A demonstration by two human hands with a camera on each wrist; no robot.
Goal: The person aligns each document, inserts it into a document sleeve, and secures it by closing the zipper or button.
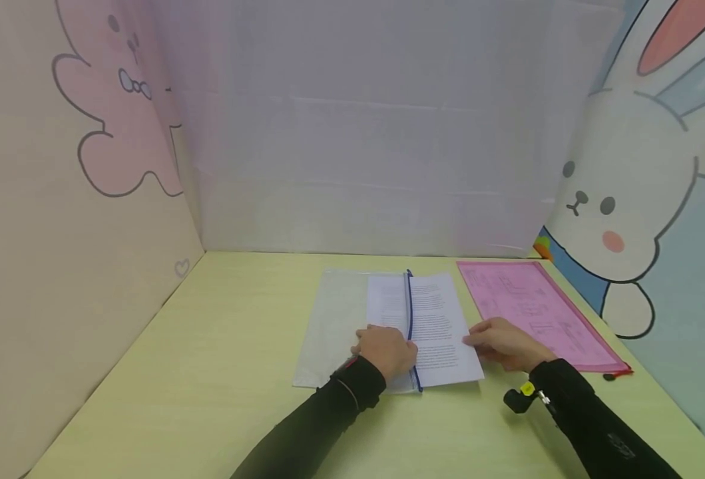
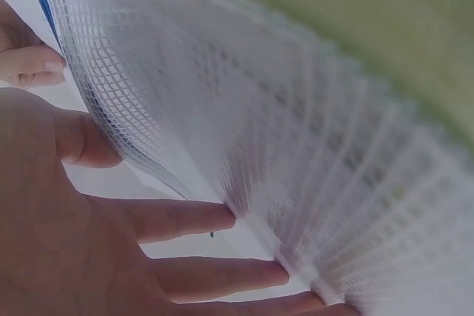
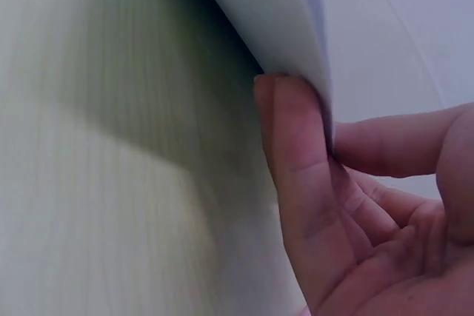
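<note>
A clear mesh document pouch (image 1: 331,326) with a blue zip edge lies on the table, and a stack of printed papers (image 1: 439,332) sits partly inside it, the rest out past its right edge. My left hand (image 1: 385,349) holds the pouch near its zip edge. In the left wrist view the thumb is at the pouch's rim and the fingers (image 2: 222,275) touch the mesh (image 2: 133,79). My right hand (image 1: 504,342) pinches the papers' right edge between thumb and fingers, as the right wrist view shows with the paper edge (image 3: 289,35) lifted off the table.
A pink pouch (image 1: 526,306) with a printed sheet visible in it lies at the table's right, a red pull tab at its near corner. White and cartoon-printed walls enclose the pale yellow table (image 1: 208,372) at the back and sides.
</note>
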